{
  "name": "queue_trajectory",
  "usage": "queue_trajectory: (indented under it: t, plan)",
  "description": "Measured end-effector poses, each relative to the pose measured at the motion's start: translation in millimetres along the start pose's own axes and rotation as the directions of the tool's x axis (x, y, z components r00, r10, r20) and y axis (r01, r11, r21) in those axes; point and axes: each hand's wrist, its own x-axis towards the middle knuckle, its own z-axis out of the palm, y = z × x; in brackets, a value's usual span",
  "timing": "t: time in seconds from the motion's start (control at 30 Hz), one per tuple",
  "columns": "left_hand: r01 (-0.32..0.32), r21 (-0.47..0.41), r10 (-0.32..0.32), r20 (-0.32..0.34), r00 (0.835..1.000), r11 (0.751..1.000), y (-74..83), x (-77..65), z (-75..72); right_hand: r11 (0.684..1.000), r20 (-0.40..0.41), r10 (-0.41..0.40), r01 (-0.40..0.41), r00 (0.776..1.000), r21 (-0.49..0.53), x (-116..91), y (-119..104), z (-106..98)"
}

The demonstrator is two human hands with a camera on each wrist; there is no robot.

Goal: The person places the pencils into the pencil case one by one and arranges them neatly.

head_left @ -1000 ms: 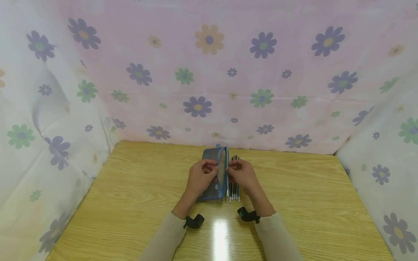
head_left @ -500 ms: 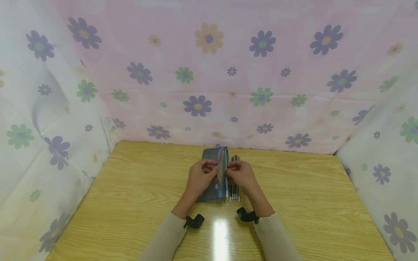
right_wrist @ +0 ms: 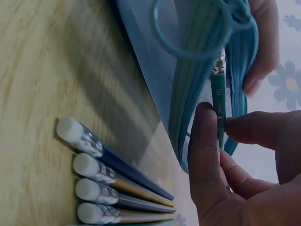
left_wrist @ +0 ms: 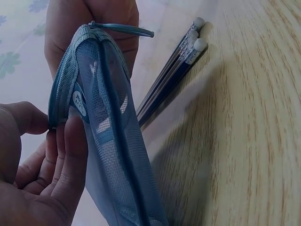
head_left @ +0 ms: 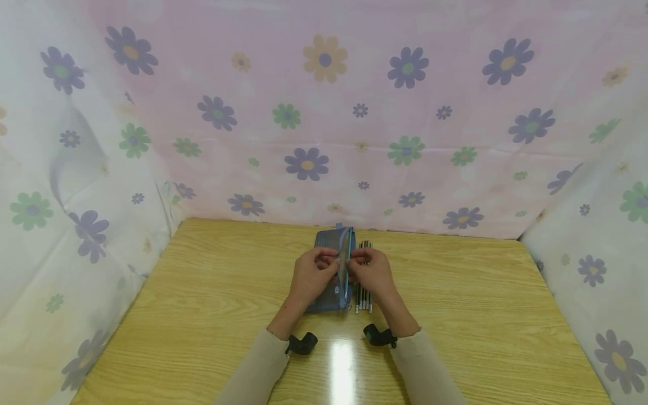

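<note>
While the person's left hand (head_left: pixel 313 275) pinches one zipper edge of a blue mesh pouch (left_wrist: pixel 124 155) between thumb and fingertips, I see the right hand (head_left: pixel 374 275) pinching a slim green pencil (right_wrist: pixel 218 89) with pale lettering and a silvery ferrule. My right-wrist view puts it in the pouch's parted mouth, between the zipper edges; I cannot tell whether the right fingers touch the pouch too. From the head camera I have the pouch resting on a yellowish wood-grain table (head_left: pixel 228 281), just left of several dark-and-golden pencils (right_wrist: pixel 134 189) with white erasers. Pink flowered cloth (head_left: pixel 324 112) hangs behind.
</note>
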Motion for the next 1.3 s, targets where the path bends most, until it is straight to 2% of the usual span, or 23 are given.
queue_trajectory:
  t: [0.43,0.67,0.9,1.13,1.3]
  plan:
    - [0.007,0.017,-0.007,-0.01,1.0,1.0,1.8,0.6,0.2,0.999,-0.019,-0.042,0.042,0.999,-0.034,-2.0,-2.1,2.5]
    - [0.009,0.034,-0.008,-0.004,1.0,0.999,2.2,2.4,-1.6,0.988,-0.043,-0.08,0.074,0.996,-0.133,-1.8,-4.1,-7.0]
    - [0.006,0.042,-0.005,-0.002,1.0,0.999,3.3,2.8,-2.0,0.99,-0.051,-0.069,0.062,0.996,-0.126,0.6,-5.4,-20.4]
    - [-0.012,0.038,0.013,-0.002,1.0,0.999,3.0,3.6,-1.6,0.964,-0.059,-0.079,0.061,0.995,-0.257,6.7,-0.7,-34.3]
    - [-0.021,0.033,0.022,-0.001,1.0,0.999,1.7,3.6,-1.7,0.924,-0.052,-0.112,0.085,0.992,-0.372,7.9,0.8,-40.3]
